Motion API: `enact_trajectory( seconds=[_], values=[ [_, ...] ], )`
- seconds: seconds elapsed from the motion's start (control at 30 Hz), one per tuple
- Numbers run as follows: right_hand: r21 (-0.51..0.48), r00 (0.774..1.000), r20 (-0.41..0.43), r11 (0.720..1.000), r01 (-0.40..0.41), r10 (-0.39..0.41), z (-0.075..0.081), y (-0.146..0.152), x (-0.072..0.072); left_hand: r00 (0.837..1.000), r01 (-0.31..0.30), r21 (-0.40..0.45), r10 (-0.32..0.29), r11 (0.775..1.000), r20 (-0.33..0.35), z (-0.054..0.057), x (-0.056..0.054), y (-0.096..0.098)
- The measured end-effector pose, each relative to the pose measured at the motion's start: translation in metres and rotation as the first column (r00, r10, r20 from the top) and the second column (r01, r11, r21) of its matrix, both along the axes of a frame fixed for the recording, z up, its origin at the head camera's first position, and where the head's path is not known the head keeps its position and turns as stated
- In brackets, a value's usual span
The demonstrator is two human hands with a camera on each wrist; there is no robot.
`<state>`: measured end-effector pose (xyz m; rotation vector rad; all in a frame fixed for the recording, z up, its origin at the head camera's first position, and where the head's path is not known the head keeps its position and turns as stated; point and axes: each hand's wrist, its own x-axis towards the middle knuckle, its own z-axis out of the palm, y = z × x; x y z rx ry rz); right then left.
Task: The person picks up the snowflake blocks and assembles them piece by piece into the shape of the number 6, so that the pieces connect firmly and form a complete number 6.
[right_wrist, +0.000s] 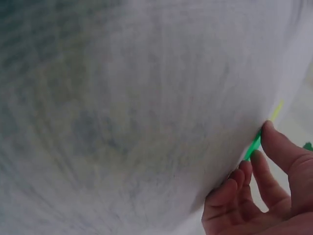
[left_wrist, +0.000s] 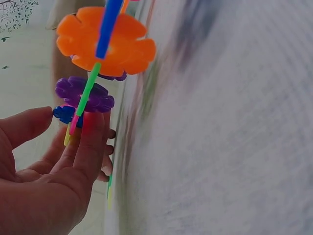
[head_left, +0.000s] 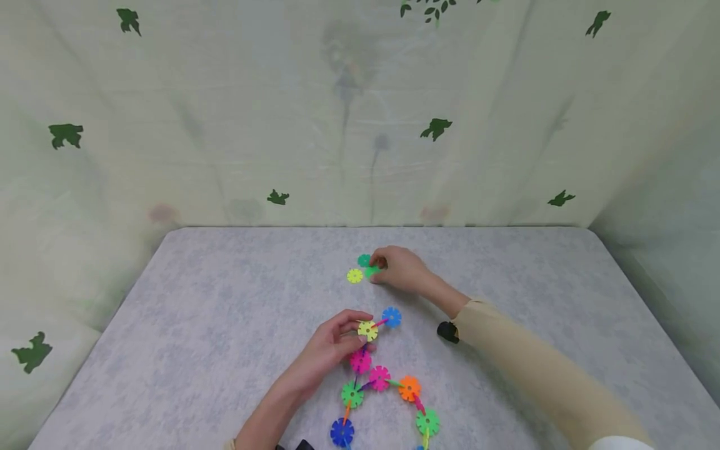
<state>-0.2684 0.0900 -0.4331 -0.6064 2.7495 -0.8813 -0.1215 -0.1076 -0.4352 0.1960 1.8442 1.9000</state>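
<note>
My left hand (head_left: 332,340) pinches a yellow notched plastic disc (head_left: 368,330) in a chain of slotted snowflake discs. A blue disc (head_left: 392,317) sticks out at the chain's far end. Below the hand the chain runs through a pink disc (head_left: 361,360) and a green disc (head_left: 352,394), then branches into a loop cut off by the bottom edge. Near the back, my right hand (head_left: 402,270) has thumb and forefinger on opposite edges of a loose green disc (right_wrist: 253,146) on the table. In the left wrist view, an orange disc (left_wrist: 107,41) hangs close to the camera.
Beside the right hand's fingers lie a loose yellow disc (head_left: 355,275) and a teal disc (head_left: 364,260). The grey mottled table (head_left: 225,300) ends at a pale curtain (head_left: 253,112) with dark green bird shapes, which also closes off both sides.
</note>
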Motion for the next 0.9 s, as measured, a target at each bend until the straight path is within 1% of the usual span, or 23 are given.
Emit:
enact_trajectory(
  seconds=[0.1, 0.2, 0.33, 0.47, 0.6, 0.67, 0.73, 0.9],
  values=[
    [0.024, 1.000, 0.004, 1.000, 0.021, -0.021, 0.001, -0.003, 0.001, 1.000, -0.003, -0.001, 0.003, 1.000, -0.005, 0.000, 0.000, 0.001],
    [0.026, 0.999, 0.028, 0.999, 0.033, -0.034, 0.002, -0.003, 0.003, 1.000, -0.006, -0.019, 0.005, 1.000, -0.012, 0.000, 0.000, 0.001],
    [0.006, 0.998, 0.054, 1.000, 0.019, -0.019, 0.002, 0.000, 0.004, 1.000, 0.004, -0.030, -0.004, 1.000, -0.004, 0.001, 0.000, -0.001],
    [-0.040, 0.997, 0.075, 0.999, 0.007, -0.004, 0.003, 0.005, 0.005, 0.999, 0.032, 0.000, -0.032, 0.999, 0.011, 0.002, 0.000, -0.002],
    [-0.087, 0.996, 0.089, 0.996, 0.030, -0.022, 0.005, 0.012, 0.009, 0.998, 0.058, 0.047, -0.058, 0.997, -0.006, 0.001, 0.000, -0.002],
    [-0.118, 0.995, 0.095, 0.992, 0.041, -0.030, 0.006, 0.018, 0.014, 0.998, 0.063, 0.055, -0.063, 0.996, -0.017, 0.001, 0.000, -0.002],
    [-0.166, 0.995, 0.097, 0.985, 0.049, -0.034, 0.007, 0.025, 0.022, 0.998, 0.062, 0.041, -0.061, 0.997, -0.024, 0.000, 0.000, -0.002],
    [-0.314, 0.994, 0.093, 0.946, 0.078, -0.051, 0.016, 0.043, 0.053, 0.997, 0.068, 0.004, -0.068, 0.998, -0.045, 0.000, 0.000, -0.003]
  ],
)
